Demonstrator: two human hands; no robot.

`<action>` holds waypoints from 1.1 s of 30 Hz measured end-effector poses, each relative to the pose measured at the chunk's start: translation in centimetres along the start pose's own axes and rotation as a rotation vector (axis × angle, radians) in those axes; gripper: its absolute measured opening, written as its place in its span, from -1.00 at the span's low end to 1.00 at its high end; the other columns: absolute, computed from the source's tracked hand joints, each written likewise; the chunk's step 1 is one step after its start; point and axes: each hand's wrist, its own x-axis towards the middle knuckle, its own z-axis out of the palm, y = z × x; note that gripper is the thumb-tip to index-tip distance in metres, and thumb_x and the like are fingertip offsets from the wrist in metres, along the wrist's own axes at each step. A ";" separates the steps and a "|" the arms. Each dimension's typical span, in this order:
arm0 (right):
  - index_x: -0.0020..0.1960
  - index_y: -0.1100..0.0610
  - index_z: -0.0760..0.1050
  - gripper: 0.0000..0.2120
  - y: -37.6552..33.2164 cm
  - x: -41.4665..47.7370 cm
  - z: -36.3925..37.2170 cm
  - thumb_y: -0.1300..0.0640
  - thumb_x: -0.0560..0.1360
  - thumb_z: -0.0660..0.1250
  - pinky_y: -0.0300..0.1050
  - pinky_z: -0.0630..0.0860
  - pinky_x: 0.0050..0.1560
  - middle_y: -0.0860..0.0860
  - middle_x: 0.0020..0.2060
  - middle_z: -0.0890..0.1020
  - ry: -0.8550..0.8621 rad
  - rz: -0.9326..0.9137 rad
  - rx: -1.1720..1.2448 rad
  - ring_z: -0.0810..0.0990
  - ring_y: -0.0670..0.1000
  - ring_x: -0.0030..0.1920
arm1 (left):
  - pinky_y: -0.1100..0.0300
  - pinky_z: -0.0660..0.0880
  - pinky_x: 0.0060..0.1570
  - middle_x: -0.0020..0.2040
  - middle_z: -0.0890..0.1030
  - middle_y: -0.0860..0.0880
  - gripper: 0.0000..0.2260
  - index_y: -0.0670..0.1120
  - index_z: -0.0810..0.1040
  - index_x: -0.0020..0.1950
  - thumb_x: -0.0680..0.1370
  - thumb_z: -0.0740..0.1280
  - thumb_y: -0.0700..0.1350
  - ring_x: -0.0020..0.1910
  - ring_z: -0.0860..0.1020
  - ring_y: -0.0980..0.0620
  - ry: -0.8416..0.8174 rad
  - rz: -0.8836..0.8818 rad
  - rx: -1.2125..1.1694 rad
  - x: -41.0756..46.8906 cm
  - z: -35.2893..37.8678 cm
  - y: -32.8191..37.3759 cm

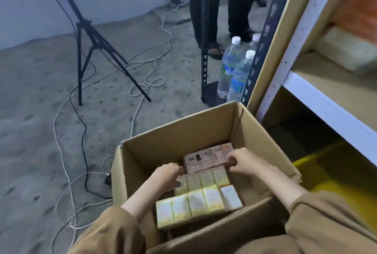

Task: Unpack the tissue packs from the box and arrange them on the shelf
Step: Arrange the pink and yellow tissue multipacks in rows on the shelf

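Observation:
An open cardboard box (179, 131) stands on the floor in front of me. Inside lie rows of small yellow-and-white tissue packs (195, 202) and, further back, a pinkish-brown tissue pack (208, 156) lying flat. My left hand (167, 174) grips the left end of the pinkish-brown pack with curled fingers. My right hand (242, 161) pinches its right end. Both hands are down inside the box. The shelf (318, 98) with white rails and wooden boards rises at the right, with soft packs (346, 49) lying on its upper board.
A black tripod (89, 35) and loose cables (142, 74) cover the concrete floor to the left. Water bottles (228, 65) stand beside a black rack post behind the box. A person's legs (220, 8) are at the back. A yellow object (330, 172) lies under the shelf.

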 end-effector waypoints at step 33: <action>0.36 0.22 0.23 -0.24 5.3 20.1 9.0 0.05 0.29 0.50 -0.02 0.38 0.25 0.16 0.31 0.31 -0.215 -0.132 -0.274 0.33 0.15 0.31 | 0.00 0.20 0.50 0.56 0.01 -0.05 -0.04 -0.06 0.06 0.53 0.30 0.53 0.10 0.52 0.12 -0.10 -0.580 -0.037 -0.405 8.9 11.8 0.9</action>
